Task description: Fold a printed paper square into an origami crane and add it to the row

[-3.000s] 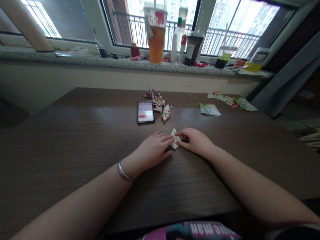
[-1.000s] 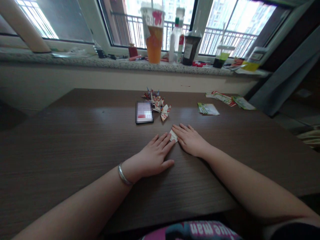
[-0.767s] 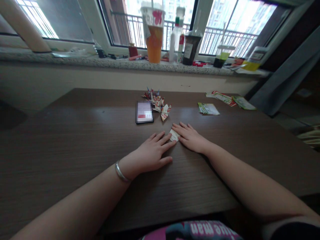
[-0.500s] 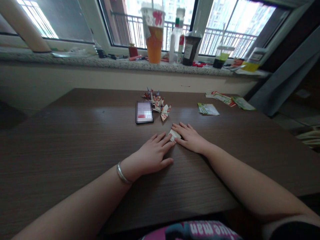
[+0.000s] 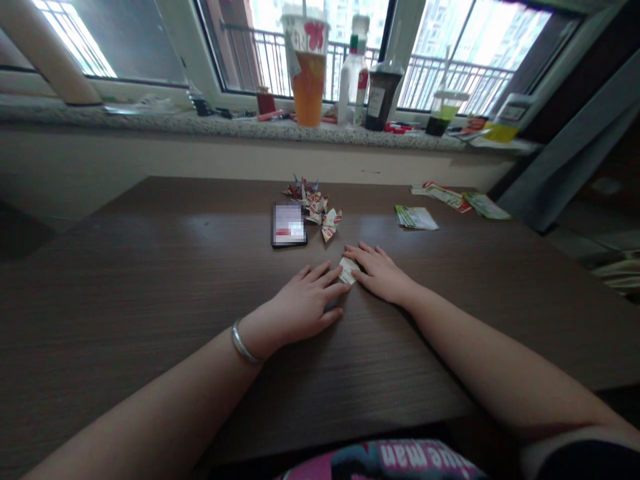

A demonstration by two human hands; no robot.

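Observation:
A small folded piece of printed paper [image 5: 347, 269] lies on the dark wooden table [image 5: 150, 280]. My left hand [image 5: 300, 308], with a silver bangle at the wrist, lies flat with fingers stretched out, fingertips touching the paper's left edge. Flat on the paper's right part rests my right hand [image 5: 381, 272], fingers extended and pressing it down. Most of the paper is hidden under the fingers.
A phone [image 5: 289, 224] lies just beyond the hands beside a heap of folded paper cranes [image 5: 316, 205]. Stacks of printed paper [image 5: 416, 217] lie at the far right. The window sill holds an orange drink cup [image 5: 309, 67], bottles [image 5: 353, 72] and small items.
Three seconds ago both hands pinched the paper with curled fingers; now they lie flat on it. Over the last second the hands shifted only slightly.

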